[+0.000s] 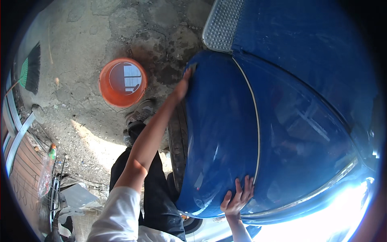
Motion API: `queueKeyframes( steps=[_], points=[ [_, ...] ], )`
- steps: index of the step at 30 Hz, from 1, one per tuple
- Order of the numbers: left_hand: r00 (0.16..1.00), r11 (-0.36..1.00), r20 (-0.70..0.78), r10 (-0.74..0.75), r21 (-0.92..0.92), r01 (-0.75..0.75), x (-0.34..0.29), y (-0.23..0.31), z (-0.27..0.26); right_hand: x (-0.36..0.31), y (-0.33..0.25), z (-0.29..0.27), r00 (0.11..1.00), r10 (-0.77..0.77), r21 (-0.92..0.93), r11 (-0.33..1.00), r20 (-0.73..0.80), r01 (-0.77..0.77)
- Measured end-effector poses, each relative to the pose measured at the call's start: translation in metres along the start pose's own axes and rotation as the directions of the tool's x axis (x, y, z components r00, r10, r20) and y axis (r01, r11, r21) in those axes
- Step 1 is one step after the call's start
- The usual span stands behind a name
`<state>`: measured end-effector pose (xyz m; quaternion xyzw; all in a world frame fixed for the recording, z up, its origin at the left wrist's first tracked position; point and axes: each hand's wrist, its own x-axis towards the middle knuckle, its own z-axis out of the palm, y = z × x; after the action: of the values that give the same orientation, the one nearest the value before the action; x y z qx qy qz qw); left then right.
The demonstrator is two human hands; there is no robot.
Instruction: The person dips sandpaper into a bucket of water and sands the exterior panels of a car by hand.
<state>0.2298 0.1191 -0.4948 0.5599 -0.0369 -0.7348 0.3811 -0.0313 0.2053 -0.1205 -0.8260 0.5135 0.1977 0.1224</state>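
Observation:
The rounded blue fender (219, 133) of a car fills the middle, with a pale strip (254, 109) along its seam. Stretched far forward, my left hand (184, 84) presses at the fender's far left edge. Its fingers are closed on a small, flat greyish piece (193, 67), too blurred to tell its kind. My right hand (238, 199) lies flat on the near end of the fender beside the seam, fingers spread, holding nothing. Below the fender's left edge part of a dark tyre (177, 137) shows.
An orange bucket (105, 90) of water stands on the rough concrete floor, left of my shoes (141, 111). A textured metal step plate (221, 26) adjoins the fender's far end. A green-and-black broom (31, 70) and stacked clutter (76, 197) lie along the left.

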Motion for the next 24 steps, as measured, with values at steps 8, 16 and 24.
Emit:
queueKeyframes(
  steps=[8,16,24],
  points=[
    [0.987,0.939,0.041,0.158,0.302,-0.163,-0.096,0.013,0.080,-0.008,0.016,-0.007,0.998,0.064,-0.060,0.996,-0.007,-0.064],
    [0.993,0.810,-0.097,0.064,0.586,0.005,0.031,0.042,0.033,-0.002,0.001,0.004,1.000,0.002,0.003,1.000,0.017,-0.002],
    [0.875,0.381,0.339,0.346,0.802,-0.461,-0.090,0.075,0.119,0.000,0.007,-0.008,0.998,0.044,-0.027,0.999,-0.034,-0.045]
  ],
)
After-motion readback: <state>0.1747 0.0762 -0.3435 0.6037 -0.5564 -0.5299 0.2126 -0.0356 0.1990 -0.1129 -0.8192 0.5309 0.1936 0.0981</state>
